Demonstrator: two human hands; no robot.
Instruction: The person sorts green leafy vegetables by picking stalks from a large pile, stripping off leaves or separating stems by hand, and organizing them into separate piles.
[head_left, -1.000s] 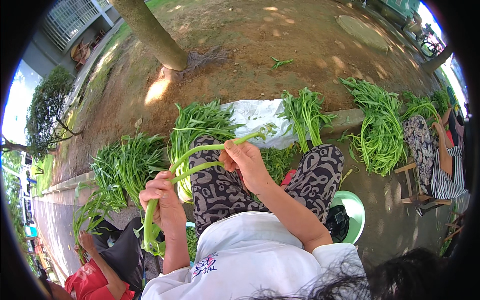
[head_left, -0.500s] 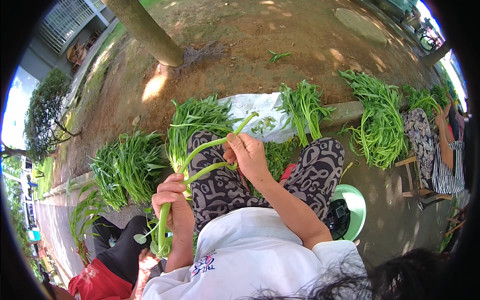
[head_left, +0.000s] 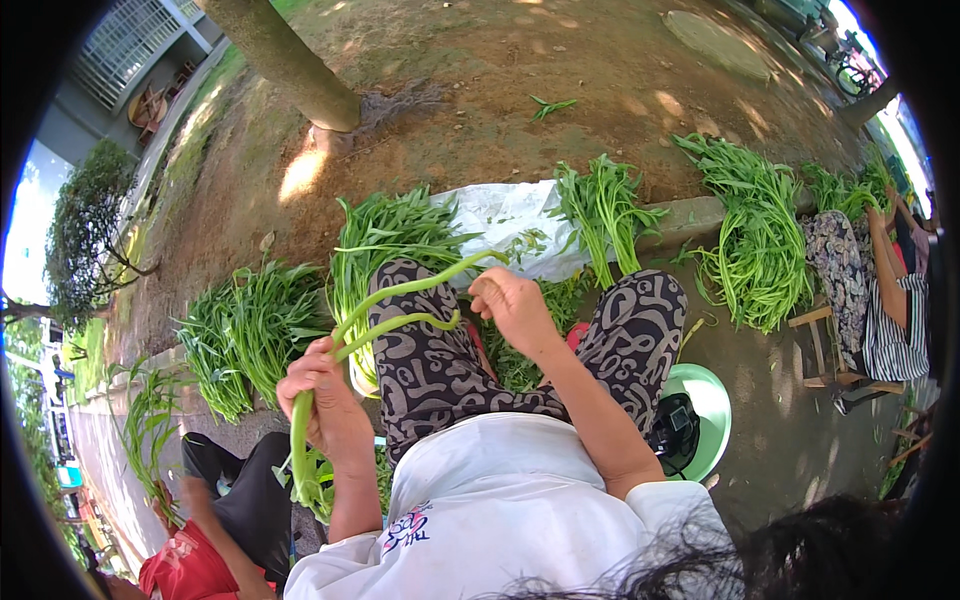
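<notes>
My left hand (head_left: pixel 335 400) is closed around the thick lower part of a forked green water spinach stem (head_left: pixel 400 322). Two long bare shoots fork out above the fist, bending to the right over my left knee. Leafy ends (head_left: pixel 318 487) hang below the hand. My right hand (head_left: pixel 518 315) is beside the tips of the shoots, apart from them. Its fingertips are pinched together, and whatever they hold, if anything, is hidden. Beyond my knees, bunches of leafy greens (head_left: pixel 400 235) lie around a white plastic sheet (head_left: pixel 500 212).
More greens lie in heaps at left (head_left: pixel 245 330) and right (head_left: pixel 750 240) along a low kerb. A pale green basin (head_left: pixel 712 420) with a black object stands by my right leg. A co-worker in red (head_left: pixel 195 560) sits at left; another in stripes (head_left: pixel 895 345) sits at right.
My right hand has come off the shoots and moved slightly right and down. My left hand has shifted left and down with the stem. The co-worker at left has moved their arm.
</notes>
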